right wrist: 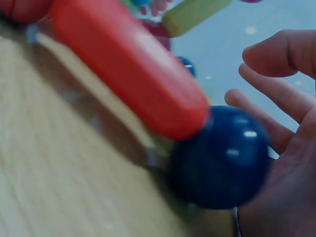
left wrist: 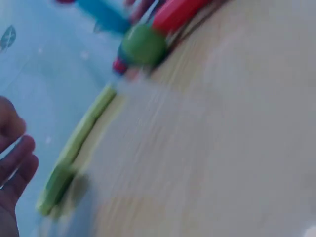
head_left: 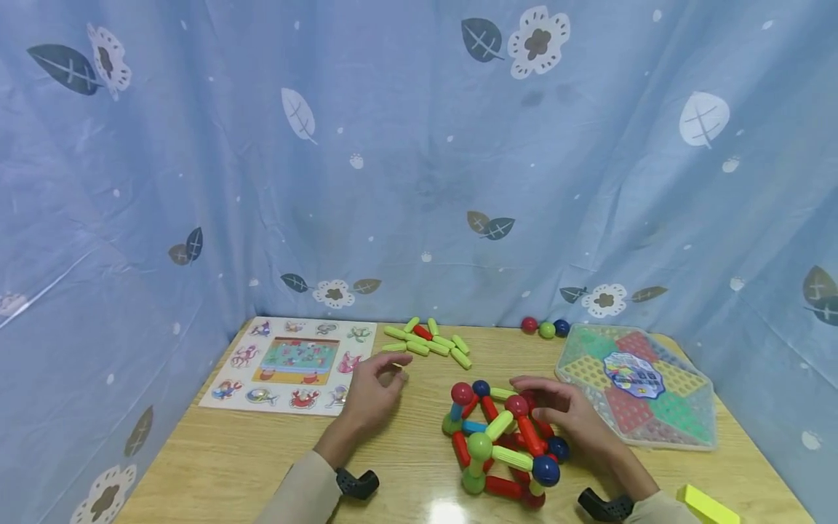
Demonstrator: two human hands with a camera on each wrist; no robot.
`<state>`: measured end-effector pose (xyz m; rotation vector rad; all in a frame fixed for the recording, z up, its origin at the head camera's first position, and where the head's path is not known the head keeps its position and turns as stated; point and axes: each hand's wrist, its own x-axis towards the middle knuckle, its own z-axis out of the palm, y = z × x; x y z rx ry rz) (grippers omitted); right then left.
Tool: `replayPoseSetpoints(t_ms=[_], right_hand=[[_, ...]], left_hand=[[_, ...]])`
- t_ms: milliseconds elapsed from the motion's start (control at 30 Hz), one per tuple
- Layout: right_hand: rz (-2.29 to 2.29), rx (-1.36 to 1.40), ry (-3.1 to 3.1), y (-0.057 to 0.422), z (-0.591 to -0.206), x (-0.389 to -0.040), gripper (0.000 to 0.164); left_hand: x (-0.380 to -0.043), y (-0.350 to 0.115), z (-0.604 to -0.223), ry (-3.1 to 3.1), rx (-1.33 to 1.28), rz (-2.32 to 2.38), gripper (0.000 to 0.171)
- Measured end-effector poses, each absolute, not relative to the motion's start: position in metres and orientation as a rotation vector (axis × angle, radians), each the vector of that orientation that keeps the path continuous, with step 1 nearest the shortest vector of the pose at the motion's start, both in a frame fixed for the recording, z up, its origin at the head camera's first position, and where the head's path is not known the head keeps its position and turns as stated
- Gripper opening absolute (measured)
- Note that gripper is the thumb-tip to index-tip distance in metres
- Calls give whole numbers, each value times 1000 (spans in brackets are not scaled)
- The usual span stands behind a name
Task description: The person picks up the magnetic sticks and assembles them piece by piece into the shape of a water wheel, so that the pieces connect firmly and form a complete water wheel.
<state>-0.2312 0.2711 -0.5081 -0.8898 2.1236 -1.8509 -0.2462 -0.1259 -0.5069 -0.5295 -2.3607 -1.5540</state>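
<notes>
A ball-and-rod construction [head_left: 480,446], made of red, green and dark blue balls joined by red, blue and yellow-green rods, stands on the wooden table. Beside its right side is my right hand [head_left: 568,410], fingers loosely bent and apart from the thumb. The right wrist view has a red rod [right wrist: 128,69] and a dark blue ball [right wrist: 222,158] close in front of that hand's palm. My left hand [head_left: 374,391] hovers left of the construction, relaxed and holding nothing, near loose yellow-green rods [head_left: 417,349]. In the blurred left wrist view, its fingers [left wrist: 19,160] show at the left edge.
A sea-animal picture puzzle board [head_left: 229,364] lies at the back left. At the back sit three loose balls [head_left: 546,330]. A clear game box [head_left: 674,407] with coloured triangles lies to the right, and a yellow block [head_left: 710,504] at front right. Curtains enclose the table.
</notes>
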Motion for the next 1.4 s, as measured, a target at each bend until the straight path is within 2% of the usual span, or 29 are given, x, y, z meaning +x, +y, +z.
replayPoseSetpoints(t_ms=[133, 267, 367, 500, 667, 900, 1267, 1400], right_hand=[[-1827, -881, 2217, 259, -513, -232, 45], [-1870, -944, 2282, 246, -517, -236, 40], [-1907, -965, 2278, 244, -518, -238, 37], [-1911, -956, 2283, 245, -519, -238, 36], [-1909, -968, 2285, 247, -519, -238, 35], [-1924, -985, 2232, 246, -520, -239, 32], [-1897, -945, 2278, 244, -521, -239, 34], [-1902, -956, 2277, 243, -522, -239, 34]], left_hand=[[-258, -141, -507, -2562, -632, -1084, 37], [-260, -144, -507, -2680, -695, -847, 27], [-259, -140, -505, -2679, -636, -963, 21], [-250, -120, -487, -2540, -554, -1495, 23], [-231, -77, -449, -2290, -718, -1947, 30], [-218, -36, -436, -2447, -1003, -1696, 24], [-217, -37, -437, -2621, -1171, -1210, 24], [-217, -36, -439, -2624, -1207, -1179, 26]])
